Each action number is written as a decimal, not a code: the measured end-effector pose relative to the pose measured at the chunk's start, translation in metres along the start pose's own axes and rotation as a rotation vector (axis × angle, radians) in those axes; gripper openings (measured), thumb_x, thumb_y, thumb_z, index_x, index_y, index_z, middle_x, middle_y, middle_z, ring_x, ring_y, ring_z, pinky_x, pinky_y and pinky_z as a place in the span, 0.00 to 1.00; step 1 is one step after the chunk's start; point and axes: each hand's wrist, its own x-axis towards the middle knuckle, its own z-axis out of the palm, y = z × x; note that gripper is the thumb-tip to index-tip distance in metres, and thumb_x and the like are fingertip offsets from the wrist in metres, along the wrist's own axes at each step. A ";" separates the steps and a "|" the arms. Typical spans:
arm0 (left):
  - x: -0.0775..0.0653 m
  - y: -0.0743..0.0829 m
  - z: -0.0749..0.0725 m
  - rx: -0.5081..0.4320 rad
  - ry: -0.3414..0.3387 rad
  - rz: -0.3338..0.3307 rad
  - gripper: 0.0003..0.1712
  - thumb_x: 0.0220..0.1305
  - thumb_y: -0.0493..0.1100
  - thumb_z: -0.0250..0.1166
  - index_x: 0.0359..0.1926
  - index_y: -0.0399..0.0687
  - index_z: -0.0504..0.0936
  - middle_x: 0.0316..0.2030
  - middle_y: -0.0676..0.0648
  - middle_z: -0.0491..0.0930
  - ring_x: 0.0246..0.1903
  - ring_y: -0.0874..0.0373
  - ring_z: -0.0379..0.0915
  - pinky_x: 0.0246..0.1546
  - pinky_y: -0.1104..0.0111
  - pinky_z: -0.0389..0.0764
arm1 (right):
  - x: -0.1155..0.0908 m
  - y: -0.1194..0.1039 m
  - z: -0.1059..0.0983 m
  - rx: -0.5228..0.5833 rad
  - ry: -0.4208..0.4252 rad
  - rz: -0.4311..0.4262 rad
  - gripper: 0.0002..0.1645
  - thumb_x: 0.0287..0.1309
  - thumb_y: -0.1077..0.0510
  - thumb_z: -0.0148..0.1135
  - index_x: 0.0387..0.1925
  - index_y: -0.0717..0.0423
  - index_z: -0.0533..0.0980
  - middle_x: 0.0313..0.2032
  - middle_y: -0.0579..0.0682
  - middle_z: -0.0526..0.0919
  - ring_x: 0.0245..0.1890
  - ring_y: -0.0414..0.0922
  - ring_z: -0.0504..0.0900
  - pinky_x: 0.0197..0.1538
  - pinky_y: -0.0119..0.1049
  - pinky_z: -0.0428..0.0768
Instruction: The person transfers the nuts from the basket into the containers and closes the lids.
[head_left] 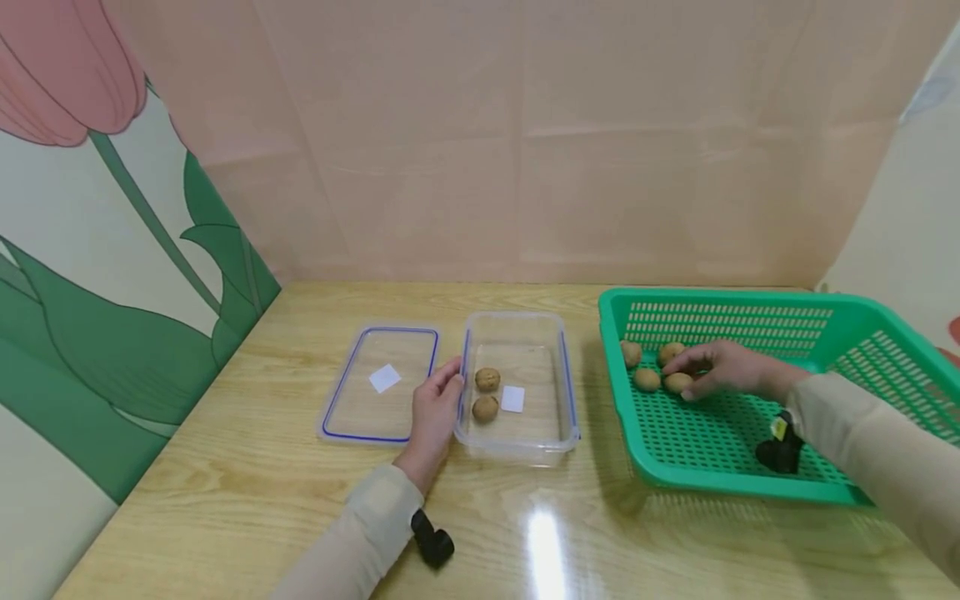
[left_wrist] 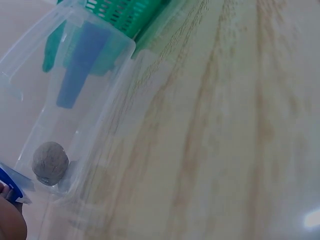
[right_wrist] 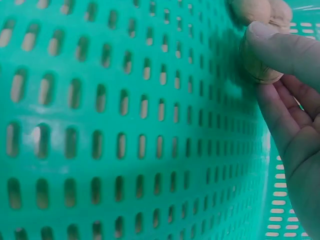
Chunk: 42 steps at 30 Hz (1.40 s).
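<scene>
In the green basket (head_left: 750, 479), my right hand (head_left: 727, 371) pinches a walnut (right_wrist: 265, 70) between thumb and fingers, low near the basket floor. Other walnuts (head_left: 647, 380) lie close beside it. My left hand (head_left: 435, 412) holds the left edge of a clear plastic food container (head_left: 517, 437), its thumb and fingertips at the blue-trimmed side flap. Two walnuts (head_left: 486, 408) sit in the container along its left side, one behind the other. The left wrist view shows only one walnut (left_wrist: 50, 163) through the clear wall.
Left of the container, its clear lid (head_left: 352, 417) with a blue seal lies flat on the wooden table (head_left: 247, 475). White square labels are on the lid and in the container (head_left: 513, 398). A pinkish sheet (head_left: 517, 167) hangs behind the table.
</scene>
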 end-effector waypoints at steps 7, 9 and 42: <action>0.001 0.000 0.000 0.001 0.002 0.010 0.18 0.63 0.35 0.54 0.54 0.40 0.77 0.53 0.40 0.77 0.53 0.50 0.71 0.55 0.61 0.72 | -0.002 -0.008 -0.006 0.005 0.031 -0.008 0.32 0.46 0.56 0.69 0.53 0.66 0.72 0.57 0.67 0.71 0.48 0.39 0.74 0.44 0.32 0.77; 0.001 0.000 -0.001 0.004 0.001 0.013 0.18 0.63 0.35 0.54 0.54 0.39 0.77 0.53 0.40 0.77 0.53 0.50 0.71 0.55 0.61 0.72 | -0.002 -0.011 -0.008 0.019 0.031 -0.010 0.33 0.47 0.56 0.69 0.55 0.66 0.72 0.58 0.66 0.71 0.48 0.37 0.74 0.45 0.32 0.77; -0.001 -0.003 -0.001 -0.002 -0.013 0.022 0.19 0.64 0.36 0.54 0.55 0.38 0.76 0.55 0.40 0.75 0.56 0.50 0.68 0.58 0.60 0.70 | 0.003 -0.046 -0.020 0.143 0.228 -0.159 0.26 0.56 0.56 0.63 0.56 0.59 0.71 0.43 0.36 0.80 0.44 0.34 0.78 0.45 0.25 0.75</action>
